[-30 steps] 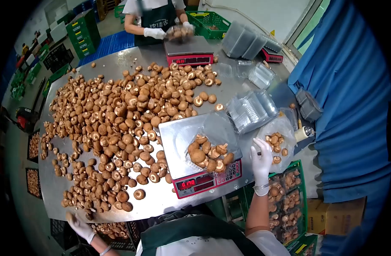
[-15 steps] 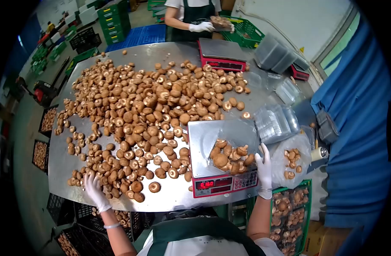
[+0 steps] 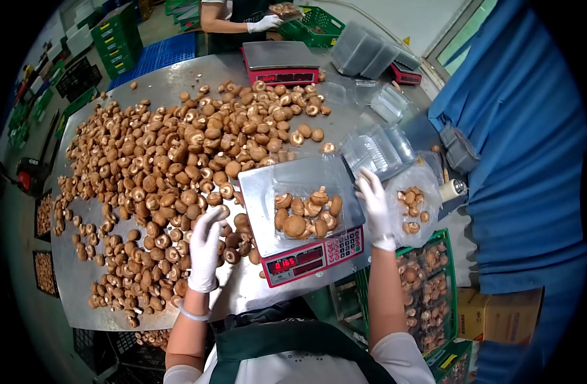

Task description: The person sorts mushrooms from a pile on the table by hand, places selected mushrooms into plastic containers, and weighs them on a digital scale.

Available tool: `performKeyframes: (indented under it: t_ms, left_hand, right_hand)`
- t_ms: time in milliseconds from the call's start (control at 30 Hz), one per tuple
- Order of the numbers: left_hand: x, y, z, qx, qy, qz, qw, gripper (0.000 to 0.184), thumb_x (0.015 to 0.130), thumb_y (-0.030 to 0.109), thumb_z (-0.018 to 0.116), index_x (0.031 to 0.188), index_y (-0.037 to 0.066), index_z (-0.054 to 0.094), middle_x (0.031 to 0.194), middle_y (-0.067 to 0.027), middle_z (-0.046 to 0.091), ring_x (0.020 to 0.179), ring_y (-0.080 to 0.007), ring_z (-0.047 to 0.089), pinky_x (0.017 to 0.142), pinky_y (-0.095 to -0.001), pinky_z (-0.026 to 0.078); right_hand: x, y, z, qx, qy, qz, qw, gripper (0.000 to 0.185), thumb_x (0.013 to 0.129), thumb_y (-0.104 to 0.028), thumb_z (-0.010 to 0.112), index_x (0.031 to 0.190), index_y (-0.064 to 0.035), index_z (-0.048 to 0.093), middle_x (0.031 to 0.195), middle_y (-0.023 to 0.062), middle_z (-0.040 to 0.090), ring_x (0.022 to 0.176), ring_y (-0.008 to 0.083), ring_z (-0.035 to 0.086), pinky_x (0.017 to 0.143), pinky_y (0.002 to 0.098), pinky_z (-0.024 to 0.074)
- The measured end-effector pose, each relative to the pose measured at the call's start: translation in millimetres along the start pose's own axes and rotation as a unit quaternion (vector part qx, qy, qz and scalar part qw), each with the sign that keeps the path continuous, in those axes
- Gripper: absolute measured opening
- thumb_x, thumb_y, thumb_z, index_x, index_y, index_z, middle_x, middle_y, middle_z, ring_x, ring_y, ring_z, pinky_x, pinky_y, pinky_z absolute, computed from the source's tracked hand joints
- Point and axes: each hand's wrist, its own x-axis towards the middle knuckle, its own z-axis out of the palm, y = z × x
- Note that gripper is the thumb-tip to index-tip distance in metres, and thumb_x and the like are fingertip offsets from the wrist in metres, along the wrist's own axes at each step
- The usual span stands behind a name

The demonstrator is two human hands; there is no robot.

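Flanking the scale [image 3: 256, 208], right hand [image 3: 375, 208] hovers half-open.

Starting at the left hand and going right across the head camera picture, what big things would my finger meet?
Left hand, near scale, right hand, plastic bag, blue curtain. The mushroom pile spreads around the left hand, so it's left out.

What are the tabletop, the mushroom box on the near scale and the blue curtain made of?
Tabletop: probably stainless steel, grey with bright reflections. Mushroom box: likely clear plastic; the scale shows through. Curtain: apparently matte fabric, hanging in folds.
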Motion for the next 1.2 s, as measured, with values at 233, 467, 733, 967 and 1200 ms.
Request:
performKeyframes:
  t_ms: [233, 467, 733, 967, 1200]
  left_hand:
    - [-12.1, -14.8, 41.3, 0.042, -0.104, -0.056, 0.992, 0.037, 0.096, 0.012, 0.052, 0.131, 0.0, 0.046, 0.095, -0.0038, 0.061, 0.087, -0.0107, 0.058, 0.08, -0.0254, 0.048]
    - [-17.9, -21.6, 52.4, -0.113, -0.182, -0.233, 0.949, 0.053, 0.098, 0.016, 0.048, 0.144, -0.001, 0.026, 0.099, -0.0087, 0.061, 0.082, -0.0137, 0.062, 0.075, -0.0242, 0.049]
    - [-25.1, -27.5, 33.9, -0.092, -0.143, -0.186, 0.968, 0.03, 0.097, 0.017, 0.051, 0.121, 0.0, 0.055, 0.09, -0.0054, 0.065, 0.075, -0.0079, 0.058, 0.068, -0.0194, 0.045]
    - [27.2, -70.9, -48.3, 0.309, 0.131, 0.066, 0.94, 0.015, 0.087, 0.006, 0.059, 0.098, -0.002, 0.065, 0.09, -0.0114, 0.067, 0.08, -0.0198, 0.064, 0.075, -0.0307, 0.05]
    - [39.9, -96.4, -56.3, 0.496, 0.001, 0.114, 0.861, 0.034, 0.079, 0.003, 0.056, 0.112, 0.011, 0.061, 0.107, -0.0086, 0.062, 0.097, -0.0304, 0.06, 0.081, -0.0382, 0.05]
  right_hand:
    - [55.3, 30.9, 34.5, 0.03, -0.059, 0.162, 0.985, 0.053, 0.095, -0.035, 0.053, 0.137, -0.0054, 0.041, 0.121, 0.0082, 0.055, 0.111, 0.0166, 0.051, 0.092, 0.0318, 0.0415]
    - [0.9, -8.9, 9.4, 0.056, -0.071, -0.051, 0.995, 0.05, 0.101, -0.04, 0.034, 0.134, -0.0044, 0.045, 0.114, 0.0089, 0.06, 0.105, 0.0177, 0.057, 0.093, 0.0302, 0.0411]
    - [-69.8, 5.0, -26.2, -0.004, 0.075, -0.004, 0.997, 0.04, 0.1, -0.032, 0.038, 0.126, -0.0044, 0.053, 0.12, 0.0123, 0.057, 0.112, 0.0224, 0.054, 0.094, 0.0353, 0.0431]
    - [-99.2, 43.0, -61.9, 0.027, 0.113, 0.083, 0.99, 0.043, 0.1, -0.03, 0.039, 0.121, 0.0043, 0.053, 0.115, 0.0153, 0.06, 0.105, 0.0215, 0.059, 0.086, 0.0315, 0.046]
    - [-100.1, 40.9, -43.2, -0.019, 0.05, 0.081, 0.995, 0.037, 0.099, -0.026, 0.043, 0.116, 0.003, 0.057, 0.107, 0.0118, 0.064, 0.094, 0.0153, 0.061, 0.084, 0.0281, 0.0468]
